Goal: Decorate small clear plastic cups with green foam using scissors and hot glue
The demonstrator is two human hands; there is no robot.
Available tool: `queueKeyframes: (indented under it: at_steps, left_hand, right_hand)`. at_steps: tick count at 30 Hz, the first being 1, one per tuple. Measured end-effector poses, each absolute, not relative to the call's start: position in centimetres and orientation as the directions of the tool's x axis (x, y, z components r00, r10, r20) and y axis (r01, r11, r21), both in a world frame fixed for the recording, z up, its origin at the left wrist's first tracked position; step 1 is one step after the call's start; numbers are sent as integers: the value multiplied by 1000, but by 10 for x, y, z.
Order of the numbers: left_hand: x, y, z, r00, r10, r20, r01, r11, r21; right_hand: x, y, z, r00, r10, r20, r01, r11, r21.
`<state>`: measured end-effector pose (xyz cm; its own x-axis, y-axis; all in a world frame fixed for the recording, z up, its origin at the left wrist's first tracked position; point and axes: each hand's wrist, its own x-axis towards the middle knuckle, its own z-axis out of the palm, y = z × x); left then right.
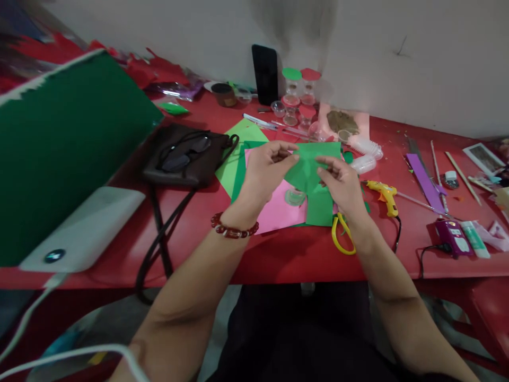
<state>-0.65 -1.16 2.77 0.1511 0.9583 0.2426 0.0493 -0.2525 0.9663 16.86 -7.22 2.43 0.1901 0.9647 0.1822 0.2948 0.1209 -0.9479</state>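
My left hand point(268, 172), with a red bead bracelet point(234, 227) at its wrist, has thumb and fingers closed at the left side of a piece of green paper point(308, 172). Across from it, my right hand point(340, 183) has curled fingers and thumb at the paper's right side. Its lower edge looks rounded, but other green paper behind it blurs the outline. Beneath lie a pink sheet point(274, 215) and a green strip point(319, 210). A small clear plastic cup point(295, 197) rests on the pink sheet. Yellow-handled scissors point(342, 236) lie below my right hand.
A yellow glue gun point(384, 195) lies to the right, near a purple strip point(425, 180). Small capped cup shapes point(292, 87) and a phone point(265, 74) stand at the back. Leftward are a dark bag point(186, 164), a white power bank point(87, 228) and a green board point(75, 154).
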Motion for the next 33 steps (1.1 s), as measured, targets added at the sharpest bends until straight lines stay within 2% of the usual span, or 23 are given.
queueKeyframes:
  at_steps: [4, 12, 16, 19, 23, 25, 28, 33]
  left_hand:
    - [-12, -10, 17, 180, 964, 198, 75, -214, 974]
    - [-18, -12, -3, 184, 971, 154, 152, -183, 971]
    - [-18, -15, -8, 197, 962, 188, 229, -232, 946]
    - [-21, -18, -5, 187, 940, 284, 335, -333, 882]
    - [-32, -22, 7, 140, 917, 374, 387, -399, 831]
    - [-40, -23, 10, 101, 915, 391, 375, -399, 837]
    - [-48, -23, 7, 38, 913, 405, 334, -394, 856]
    - [-50, -23, 0, -27, 906, 423, 300, -396, 868]
  right_hand:
    - [170, -69, 10, 185, 973, 137, 364, 61, -929]
    - [167, -69, -9, 136, 980, 146, 434, 74, -898]
    - [170, -70, -15, 102, 982, 161, 503, 88, -860]
    - [171, -75, -13, 111, 950, 291, 658, 149, -738]
    - [165, -88, 0, 3, 889, 458, 856, 235, -460]
    - [157, -96, 6, -128, 887, 445, 895, 296, -334]
    - [143, -104, 8, -293, 891, 346, 910, 372, -186]
    - [133, -105, 1, -357, 905, 233, 908, 395, -143]
